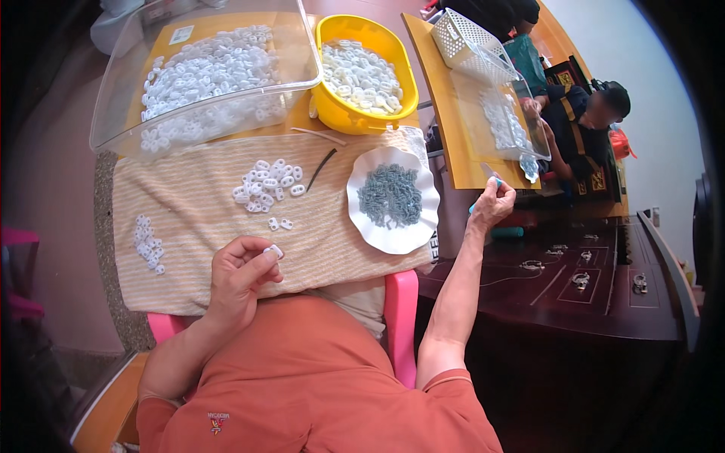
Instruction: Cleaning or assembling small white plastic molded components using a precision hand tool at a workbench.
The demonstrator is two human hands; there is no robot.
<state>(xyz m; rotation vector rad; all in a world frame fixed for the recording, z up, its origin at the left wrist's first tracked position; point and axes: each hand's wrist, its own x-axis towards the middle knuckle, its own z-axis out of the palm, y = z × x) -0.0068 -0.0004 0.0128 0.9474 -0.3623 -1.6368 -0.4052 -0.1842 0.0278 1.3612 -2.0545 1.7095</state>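
My left hand (243, 270) pinches a small white plastic piece (274, 251) between thumb and fingertips, above the striped cloth. Out to the right, my right hand (493, 205) is closed around a small knife (489, 172), its pale blade pointing away from me and bits of its teal handle showing. Just beyond my left hand lie two loose white pieces, then a heap of white two-holed plastic pieces (266, 185). A smaller pile of white pieces (149, 243) sits at the left. Between my hands, a white scalloped plate (402, 240) holds many small grey-blue parts (389, 195).
Behind the cloth (189, 279) stand a clear bin (113, 124) and a yellow tub (362, 117), both holding white pieces. A black strip (322, 169) lies near the heap. Right of me is a dark panel (544, 302) with metal fittings. A person (578, 124) sits at another table (472, 170).
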